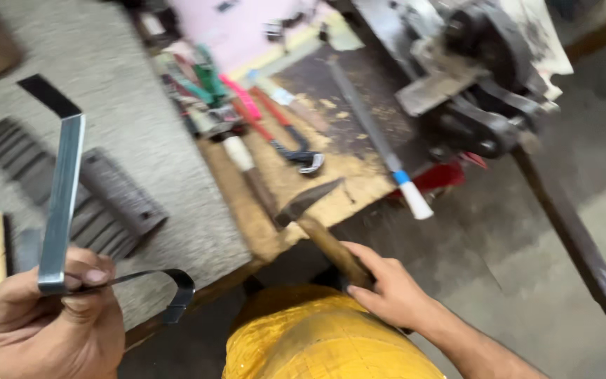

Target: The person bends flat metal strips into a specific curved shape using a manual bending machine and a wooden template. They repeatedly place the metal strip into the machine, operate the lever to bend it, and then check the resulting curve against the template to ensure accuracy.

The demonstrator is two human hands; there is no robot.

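Fingers [82,279] of my left hand [50,326] were curled tight, thumb pressed over the lower end of a bent metal strip [63,196]; fist low, near the workbench's near edge, knuckles turned toward me. The strip's flat bar stood nearly upright above the fist, a dark tip angled off at its top, and a thin dark curved band [156,281] ran rightward from the grip and hooked down over the bench's near edge.

Right hand [387,288]: wrapped around the wooden handle of a hammer [317,217], forearm entering from the lower right, wrist extended toward the bench. Hammer head [306,200]: at the bench's near right corner, tilted; I could not tell whether it touched the wood.

Elsewhere on the bench: a long file with a white handle [387,154], pliers and red-handled tools [261,119] toward the far edge, ridged grey plates [117,200] on the left, and a heavy vise [478,84] at the far right corner.
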